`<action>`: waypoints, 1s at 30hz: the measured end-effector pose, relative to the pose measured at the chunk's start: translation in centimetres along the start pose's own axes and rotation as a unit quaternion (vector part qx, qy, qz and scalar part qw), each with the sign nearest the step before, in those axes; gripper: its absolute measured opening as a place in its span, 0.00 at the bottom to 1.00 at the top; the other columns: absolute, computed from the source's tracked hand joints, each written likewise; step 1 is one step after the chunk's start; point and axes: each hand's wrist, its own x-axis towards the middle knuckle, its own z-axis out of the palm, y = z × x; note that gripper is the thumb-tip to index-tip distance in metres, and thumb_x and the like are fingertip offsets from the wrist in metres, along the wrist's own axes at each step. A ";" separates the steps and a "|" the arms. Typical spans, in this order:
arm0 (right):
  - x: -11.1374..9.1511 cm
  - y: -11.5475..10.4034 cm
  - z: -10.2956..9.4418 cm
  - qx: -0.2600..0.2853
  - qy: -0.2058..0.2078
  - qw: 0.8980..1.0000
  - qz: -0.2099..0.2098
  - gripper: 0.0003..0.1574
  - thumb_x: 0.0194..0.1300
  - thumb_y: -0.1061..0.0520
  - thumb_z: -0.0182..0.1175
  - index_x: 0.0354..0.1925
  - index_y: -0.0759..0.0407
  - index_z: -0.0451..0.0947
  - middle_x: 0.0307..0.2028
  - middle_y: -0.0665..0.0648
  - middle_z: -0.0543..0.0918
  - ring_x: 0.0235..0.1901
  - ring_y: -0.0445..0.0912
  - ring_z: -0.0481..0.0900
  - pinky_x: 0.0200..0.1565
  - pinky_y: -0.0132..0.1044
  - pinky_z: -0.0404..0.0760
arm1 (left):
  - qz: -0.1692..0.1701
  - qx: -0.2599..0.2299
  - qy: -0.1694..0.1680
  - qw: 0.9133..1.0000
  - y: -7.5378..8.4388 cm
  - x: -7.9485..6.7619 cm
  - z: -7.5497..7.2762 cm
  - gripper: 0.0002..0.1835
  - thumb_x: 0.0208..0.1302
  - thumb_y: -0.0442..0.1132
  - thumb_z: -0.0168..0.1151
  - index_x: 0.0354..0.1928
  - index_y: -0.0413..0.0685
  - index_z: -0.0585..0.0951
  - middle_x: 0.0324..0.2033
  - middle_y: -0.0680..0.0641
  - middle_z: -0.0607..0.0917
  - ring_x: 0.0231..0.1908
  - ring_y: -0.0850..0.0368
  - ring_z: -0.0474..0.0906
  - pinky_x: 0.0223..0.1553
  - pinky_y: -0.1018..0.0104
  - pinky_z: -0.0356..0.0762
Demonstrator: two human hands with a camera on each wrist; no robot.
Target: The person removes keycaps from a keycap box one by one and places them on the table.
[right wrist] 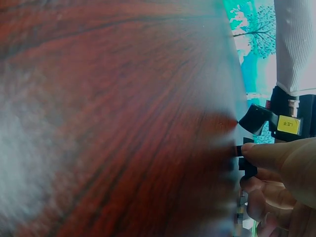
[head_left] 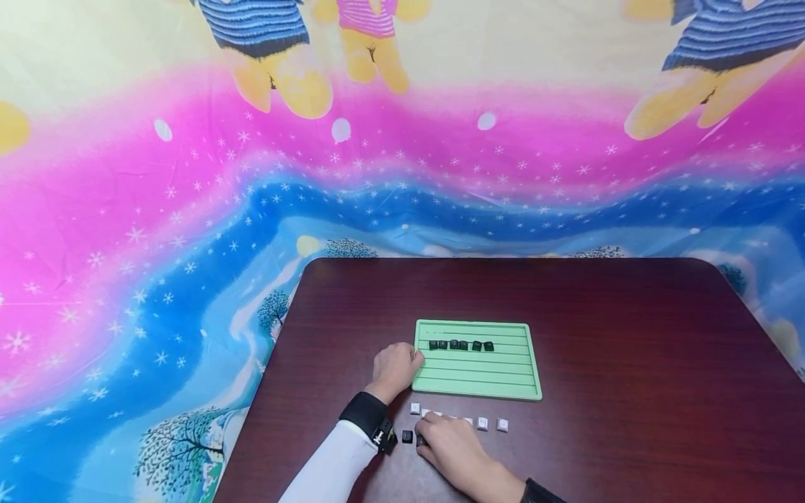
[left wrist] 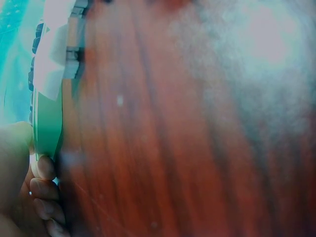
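A light green ridged tray [head_left: 474, 374] lies on the table, bearing a row of several black keycaps [head_left: 454, 344]. My left hand [head_left: 395, 367] grips its left edge between thumb and curled fingers; the left wrist view shows the fingers [left wrist: 45, 187] against the tray's side [left wrist: 49, 118]. Nearer to me, my right hand [head_left: 455, 447] pinches a black keycap [right wrist: 250, 169] between thumb and forefinger, low at the table. One more black keycap [head_left: 407, 436] sits just left of it. The right hand partly covers a row of white keycaps [head_left: 482, 424] in front of the tray.
The dark wood table [head_left: 629, 363] extends around the tray on all sides. Behind it hangs a printed cloth [head_left: 440, 154] with bright patterns. A wrist camera [head_left: 383, 436] on the left arm is close to the loose black keycap.
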 end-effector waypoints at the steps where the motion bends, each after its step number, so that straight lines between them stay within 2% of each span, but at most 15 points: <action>1: 0.0 0.0 0.1 0.000 0.000 1.000 -0.002 0.11 0.52 0.48 0.73 0.28 0.47 0.79 0.29 0.45 0.80 0.27 0.43 0.82 0.25 0.36 0.73 | -0.001 0.001 -0.001 1.000 0.0 0.0 0.0 0.27 0.67 0.45 0.54 0.11 0.57 0.56 0.11 0.58 0.51 0.13 0.62 0.48 0.17 0.69 0.49; 9: -0.1 -0.1 0.4 0.001 0.001 1.000 -0.003 0.12 0.52 0.48 0.73 0.26 0.47 0.78 0.27 0.44 0.78 0.24 0.43 0.80 0.24 0.36 0.70 | -0.009 -0.004 -0.009 1.000 -0.1 0.1 0.1 0.26 0.66 0.46 0.53 0.11 0.57 0.57 0.12 0.58 0.54 0.14 0.61 0.51 0.17 0.68 0.51; 19: -0.1 -0.1 0.3 -0.001 0.002 1.000 -0.004 0.13 0.51 0.48 0.73 0.27 0.47 0.78 0.27 0.45 0.78 0.24 0.43 0.80 0.23 0.36 0.70 | -0.002 0.001 0.001 1.000 0.0 0.0 0.1 0.26 0.66 0.47 0.54 0.11 0.57 0.57 0.11 0.59 0.52 0.13 0.62 0.50 0.17 0.68 0.50; 30: -0.2 -0.2 -0.1 0.025 0.004 1.000 0.011 0.13 0.58 0.43 0.69 0.31 0.48 0.80 0.27 0.44 0.77 0.21 0.40 0.73 0.21 0.33 0.64 | -0.001 0.002 -0.001 1.000 0.0 -0.1 0.1 0.27 0.66 0.46 0.54 0.11 0.57 0.56 0.11 0.59 0.51 0.13 0.62 0.49 0.17 0.68 0.49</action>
